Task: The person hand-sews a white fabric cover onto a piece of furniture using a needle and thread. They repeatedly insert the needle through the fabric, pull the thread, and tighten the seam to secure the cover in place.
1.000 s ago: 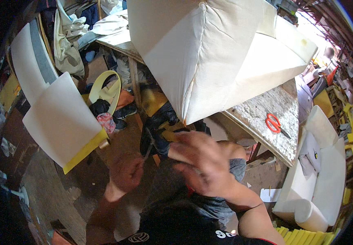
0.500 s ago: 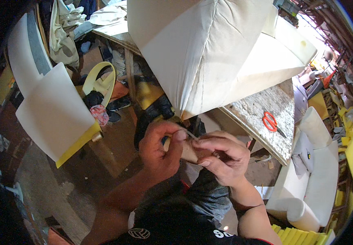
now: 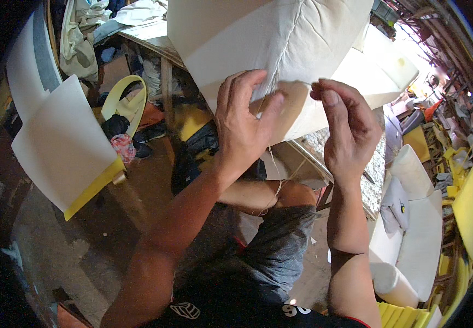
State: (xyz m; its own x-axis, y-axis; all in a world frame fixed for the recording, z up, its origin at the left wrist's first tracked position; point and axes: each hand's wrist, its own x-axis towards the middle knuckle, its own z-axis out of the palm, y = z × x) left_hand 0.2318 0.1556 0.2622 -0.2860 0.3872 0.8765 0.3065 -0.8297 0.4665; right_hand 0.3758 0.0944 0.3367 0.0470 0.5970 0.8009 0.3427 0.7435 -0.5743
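A large cream fabric cushion (image 3: 247, 38) hangs over the edge of a work table, its sewn seam running down to the lower corner. My left hand (image 3: 244, 123) pinches the fabric at that seam near the corner. My right hand (image 3: 345, 128) is raised beside it, fingertips closed together as if on a thin thread or needle too small to make out. A pale thread (image 3: 280, 175) trails from the cushion corner down toward my lap.
A white foam sheet with a yellow edge (image 3: 61, 147) leans at the left. Bags and a yellow strap (image 3: 127, 104) lie under a wooden table. White upholstered pieces (image 3: 411, 240) and yellow foam (image 3: 471, 202) sit at the right.
Both hands rose from my lap up to the cushion's lower corner. The left hand now grips the seam; the right hand moved up and apart beside it.
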